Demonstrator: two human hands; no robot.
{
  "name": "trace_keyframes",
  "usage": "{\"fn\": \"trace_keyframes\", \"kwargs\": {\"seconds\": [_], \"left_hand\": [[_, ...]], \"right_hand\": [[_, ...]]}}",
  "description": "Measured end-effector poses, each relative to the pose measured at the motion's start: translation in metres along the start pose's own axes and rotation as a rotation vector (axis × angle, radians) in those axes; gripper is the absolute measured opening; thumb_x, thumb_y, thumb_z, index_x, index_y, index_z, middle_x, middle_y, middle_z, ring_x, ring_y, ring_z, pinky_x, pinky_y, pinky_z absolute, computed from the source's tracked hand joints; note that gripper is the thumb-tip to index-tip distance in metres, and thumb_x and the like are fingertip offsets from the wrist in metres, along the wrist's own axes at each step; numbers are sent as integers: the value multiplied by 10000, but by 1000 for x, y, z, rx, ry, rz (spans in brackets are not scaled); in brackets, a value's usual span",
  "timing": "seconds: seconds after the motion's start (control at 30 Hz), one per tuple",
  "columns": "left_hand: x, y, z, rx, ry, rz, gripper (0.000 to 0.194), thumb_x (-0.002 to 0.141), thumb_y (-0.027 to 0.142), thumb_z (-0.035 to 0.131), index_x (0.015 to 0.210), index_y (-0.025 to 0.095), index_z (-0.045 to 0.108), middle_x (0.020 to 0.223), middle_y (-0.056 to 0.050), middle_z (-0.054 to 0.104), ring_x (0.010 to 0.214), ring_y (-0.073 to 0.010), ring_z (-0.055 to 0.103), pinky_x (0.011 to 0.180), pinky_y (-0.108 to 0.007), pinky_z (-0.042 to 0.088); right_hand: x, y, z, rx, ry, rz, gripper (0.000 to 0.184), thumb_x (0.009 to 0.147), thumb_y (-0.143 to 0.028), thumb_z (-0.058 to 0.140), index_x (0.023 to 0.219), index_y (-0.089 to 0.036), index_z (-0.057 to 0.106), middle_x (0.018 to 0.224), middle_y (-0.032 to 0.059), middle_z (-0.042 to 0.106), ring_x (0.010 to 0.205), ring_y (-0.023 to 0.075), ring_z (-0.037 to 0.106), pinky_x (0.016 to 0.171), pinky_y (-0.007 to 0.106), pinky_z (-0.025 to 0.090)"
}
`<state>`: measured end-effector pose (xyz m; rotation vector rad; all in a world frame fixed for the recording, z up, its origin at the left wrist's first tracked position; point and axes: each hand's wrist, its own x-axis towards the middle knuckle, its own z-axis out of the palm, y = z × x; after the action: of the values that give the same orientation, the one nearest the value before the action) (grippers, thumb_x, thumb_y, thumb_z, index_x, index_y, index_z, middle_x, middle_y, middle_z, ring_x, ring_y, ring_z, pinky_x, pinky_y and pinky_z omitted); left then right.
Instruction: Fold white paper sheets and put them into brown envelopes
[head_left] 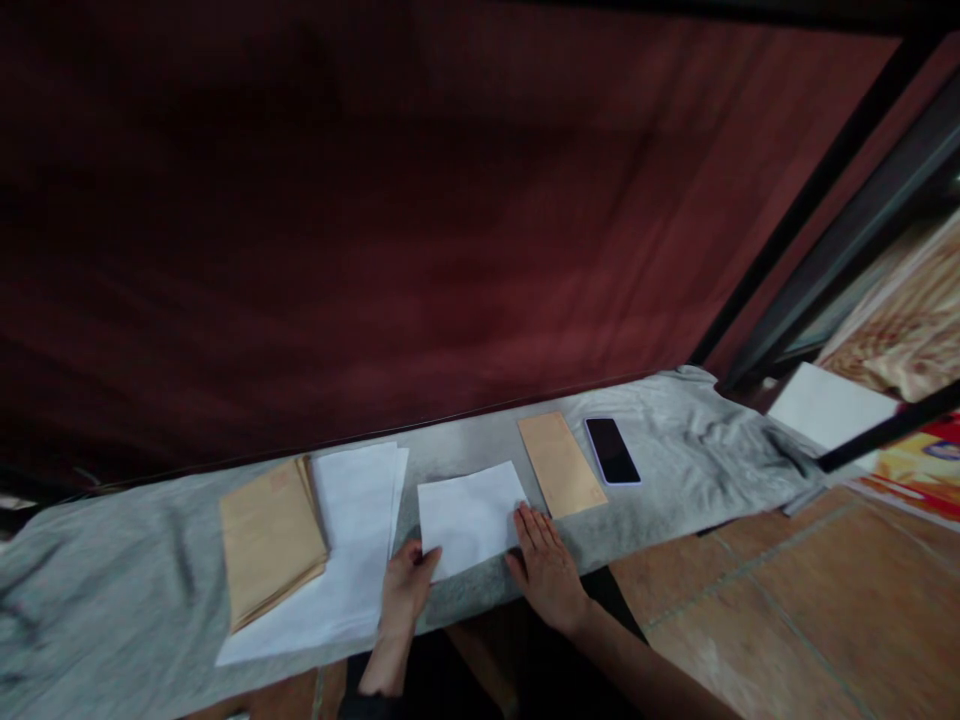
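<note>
A folded white sheet (pixel 471 517) lies on the grey cloth (pixel 135 580) in front of me. My left hand (pixel 405 590) rests at its near left corner, thumb on the paper's edge and fingers curled under. My right hand (pixel 546 565) lies flat and open on the cloth, fingertips touching the sheet's right edge. A single tan envelope (pixel 561 464) sits just beyond my right hand. To the left lie a stack of white sheets (pixel 352 540) and a pile of tan envelopes (pixel 270 540).
A black phone (pixel 612 450) lies face up right of the single envelope. A dark red wall (pixel 375 230) rises behind the cloth-covered ledge. Tiled floor (pixel 787 600) shows at the right, with a white sheet (pixel 829 405) and black frame bars (pixel 825 200) beyond.
</note>
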<state>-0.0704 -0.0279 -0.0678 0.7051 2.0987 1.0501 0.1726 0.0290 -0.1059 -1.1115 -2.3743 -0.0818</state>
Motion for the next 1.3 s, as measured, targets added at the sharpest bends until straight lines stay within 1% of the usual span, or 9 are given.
{"fn": "trace_keyframes", "kwargs": {"seconds": [0.13,0.23,0.4,0.63,0.77,0.9,0.97,1.07,1.3], "left_hand": [[-18,-1,2,-175,24,-96,156,781,337,660,823,196,608,752,-3,704,711,-196,717,589,-307,588],[-35,3,12,-562,70,-209,221,710,211,775,853,186,608,833,-15,734,724,-187,736,647,-311,620],[-62,13,43,-918,29,-355,285,690,20,757,903,171,641,851,-32,759,717,-191,749,665,-305,638],[-89,15,77,-1096,-49,-396,233,700,75,773,874,183,660,884,-36,763,792,-197,749,753,-350,638],[-107,9,85,-882,-265,-397,311,669,345,862,824,169,657,781,-69,751,721,-219,747,657,-305,614],[-108,9,81,-412,-325,0,453,760,640,694,773,190,651,704,-57,719,616,-207,704,564,-317,586],[-96,13,77,-164,-257,306,416,890,589,550,947,206,701,945,-94,763,894,-239,733,827,-394,605],[-64,23,76,188,-192,610,474,982,465,407,1335,207,589,1447,-123,576,1361,-255,512,1147,-480,419],[5,49,105,856,-265,872,537,1022,391,319,1491,153,429,1580,-111,406,1489,-245,317,1231,-498,275]], "right_hand": [[16,-9,-15,85,-100,-74,691,928,-175,487,1580,-150,262,1634,97,272,1488,257,293,1194,447,333],[27,-20,-22,194,-168,-134,765,862,-106,514,1581,-180,261,1642,80,264,1496,256,269,1204,480,319],[30,-27,-16,329,-225,-216,702,855,-55,515,1529,-193,378,1603,76,360,1476,244,315,1213,489,310],[23,1,-4,378,-266,-252,488,924,-74,521,1368,-263,589,1448,37,574,1390,227,456,1205,491,325],[23,24,-4,406,-289,-194,502,884,-16,509,1309,-247,645,1427,58,592,1370,219,482,1189,481,353],[19,32,-8,440,-315,-209,580,846,-24,532,1398,-198,567,1491,105,521,1407,232,435,1192,491,341],[14,30,-10,440,-335,-245,643,830,-41,556,1450,-207,508,1532,108,470,1435,239,392,1205,500,310],[5,23,-7,454,-363,-277,641,838,-67,573,1449,-251,512,1533,89,472,1445,227,375,1219,474,279],[1,18,-5,500,-386,-232,569,866,-124,586,1410,-285,549,1459,74,557,1404,219,436,1210,446,288]]}}
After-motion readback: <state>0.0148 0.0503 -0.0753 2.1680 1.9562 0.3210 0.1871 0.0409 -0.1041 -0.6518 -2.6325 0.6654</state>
